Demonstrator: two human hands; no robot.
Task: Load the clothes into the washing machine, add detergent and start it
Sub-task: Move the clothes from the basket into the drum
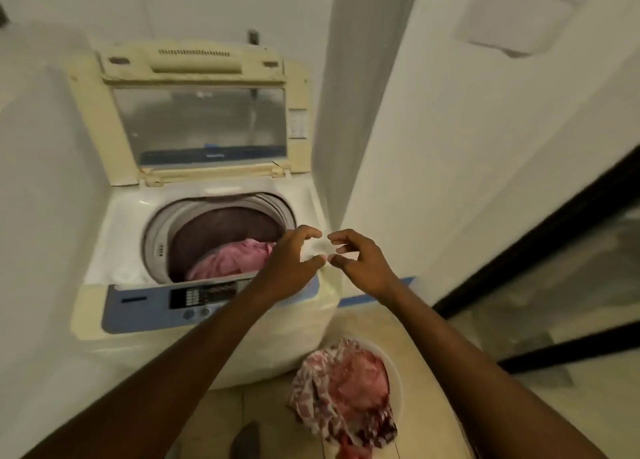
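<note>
A top-loading washing machine stands in a corner with its lid raised. A pink garment lies in the open drum. My left hand and my right hand meet over the machine's front right corner, fingertips pinching a small white item between them. It is too blurred to identify. On the floor to the right, a white round basket holds red-and-white patterned clothes and pink clothes.
The control panel with buttons and two knobs runs along the machine's front edge, under my left forearm. White walls close in on the left and right. A black-framed glass door is at the right. A dark object lies on the tiled floor.
</note>
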